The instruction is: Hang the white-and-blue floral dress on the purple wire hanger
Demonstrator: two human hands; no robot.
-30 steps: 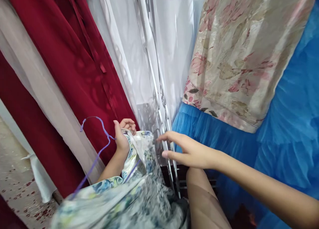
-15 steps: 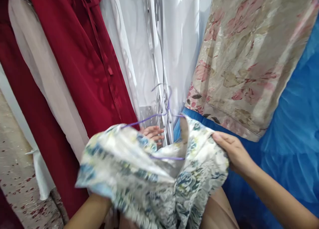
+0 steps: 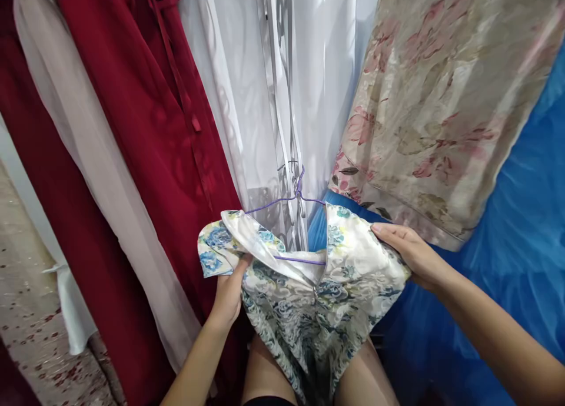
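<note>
A white garment with blue and yellow flowers (image 3: 326, 300) hangs in front of me on a thin purple wire hanger (image 3: 299, 191). Its neckline gapes, showing the pale lining and the hanger's lower bar. My left hand (image 3: 229, 294) is closed on the fabric by the left shoulder, thumb in front and most fingers hidden. There the sleeve and neck edge are folded over. My right hand (image 3: 406, 253) grips the opposite shoulder edge, thumb on top and the other fingers partly behind the cloth. Below, the garment drapes between my legs.
Dark red dresses (image 3: 132, 129) and a pale pink sheer one (image 3: 88, 129) hang at left. White fabric (image 3: 247, 100) with narrow upright strips is behind the hanger. To the right hang a beige floral garment (image 3: 432, 112) and a blue ruffled one (image 3: 507, 265).
My left hand has come from underneath the garment to its front and now grips the left shoulder. That side has drawn inward, folding over. My right hand keeps nearly the same hold.
</note>
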